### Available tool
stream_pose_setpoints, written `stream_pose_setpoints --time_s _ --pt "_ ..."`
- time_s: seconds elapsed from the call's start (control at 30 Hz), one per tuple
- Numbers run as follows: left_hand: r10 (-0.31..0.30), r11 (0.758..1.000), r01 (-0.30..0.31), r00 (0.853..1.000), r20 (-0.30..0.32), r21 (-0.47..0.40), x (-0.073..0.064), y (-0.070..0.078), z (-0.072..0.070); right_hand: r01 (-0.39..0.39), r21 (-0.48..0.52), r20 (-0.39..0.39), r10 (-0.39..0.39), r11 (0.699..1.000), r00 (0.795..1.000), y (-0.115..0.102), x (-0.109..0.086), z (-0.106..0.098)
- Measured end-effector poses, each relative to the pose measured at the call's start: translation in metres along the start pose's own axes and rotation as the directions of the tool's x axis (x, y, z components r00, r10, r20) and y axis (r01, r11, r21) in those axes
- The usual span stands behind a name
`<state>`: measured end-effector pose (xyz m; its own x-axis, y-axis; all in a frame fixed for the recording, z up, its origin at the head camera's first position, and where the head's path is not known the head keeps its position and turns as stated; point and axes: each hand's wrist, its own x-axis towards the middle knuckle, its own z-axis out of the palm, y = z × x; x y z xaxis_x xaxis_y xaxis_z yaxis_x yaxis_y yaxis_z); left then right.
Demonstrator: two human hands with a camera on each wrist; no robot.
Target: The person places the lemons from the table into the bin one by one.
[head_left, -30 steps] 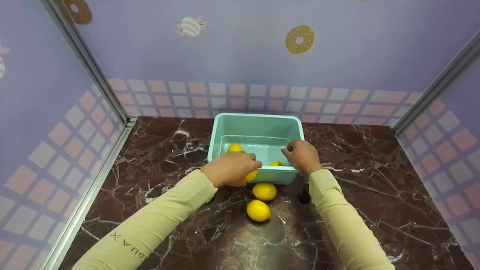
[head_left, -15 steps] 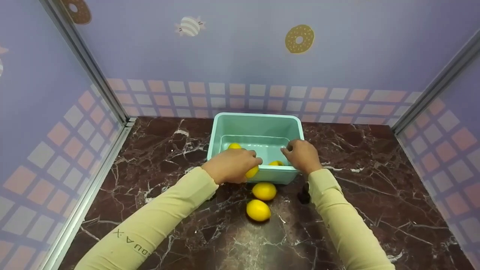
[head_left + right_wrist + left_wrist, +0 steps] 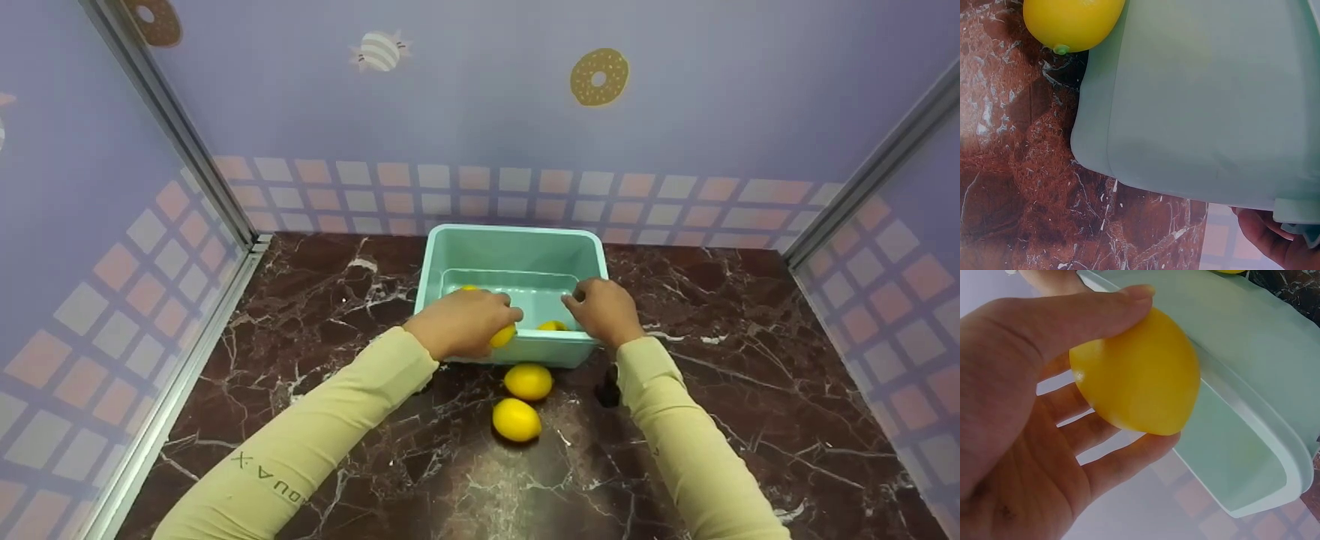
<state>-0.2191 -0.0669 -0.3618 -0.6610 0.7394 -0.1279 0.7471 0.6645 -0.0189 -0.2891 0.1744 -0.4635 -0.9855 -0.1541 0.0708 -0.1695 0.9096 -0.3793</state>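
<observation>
A pale green plastic bin (image 3: pixel 516 231) stands on the counter near the back wall. Over its front rim, left of the middle, my left hand (image 3: pixel 463 322) holds a yellow lemon (image 3: pixel 1140 377) between thumb and fingers. At the front right corner, my right hand (image 3: pixel 606 311) grips the bin's rim; in the right wrist view only its fingers (image 3: pixel 1266 236) show, curled at the edge. One lemon (image 3: pixel 553 326) lies inside the bin by the front wall. Another lemon (image 3: pixel 469 288) inside is mostly hidden behind my left hand.
Two more lemons lie on the dark marbled counter (image 3: pixel 712 390) in front of the bin: one lemon (image 3: pixel 528 382) close to its front wall, the other lemon (image 3: pixel 517 420) nearer me. Patterned panels (image 3: pixel 517 112) close in the back and both sides.
My left hand has moved slightly forward with its lemon, further over the bin's rim, and now covers more of the lemon behind it. The right hand stays on the rim.
</observation>
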Motion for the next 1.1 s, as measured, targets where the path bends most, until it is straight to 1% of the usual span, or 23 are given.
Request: stream_pose_setpoints --time_s 0.37,0.53,1.1 --pt "-0.015 1.000 0.015 1.000 0.024 -0.016 0.005 -0.002 -0.002 -0.005 0.004 -0.001 0.005 1.000 1.000 0.000 0.000 0.000" --pt "-0.022 1.000 0.022 0.999 0.029 -0.005 0.007 -0.003 -0.003 -0.011 -0.002 0.003 0.011 1.000 1.000 0.000 0.001 0.000" --pt "-0.026 1.000 0.026 0.999 0.023 -0.013 0.011 -0.001 -0.007 -0.020 -0.004 0.014 0.020 1.000 1.000 -0.001 0.001 0.000"
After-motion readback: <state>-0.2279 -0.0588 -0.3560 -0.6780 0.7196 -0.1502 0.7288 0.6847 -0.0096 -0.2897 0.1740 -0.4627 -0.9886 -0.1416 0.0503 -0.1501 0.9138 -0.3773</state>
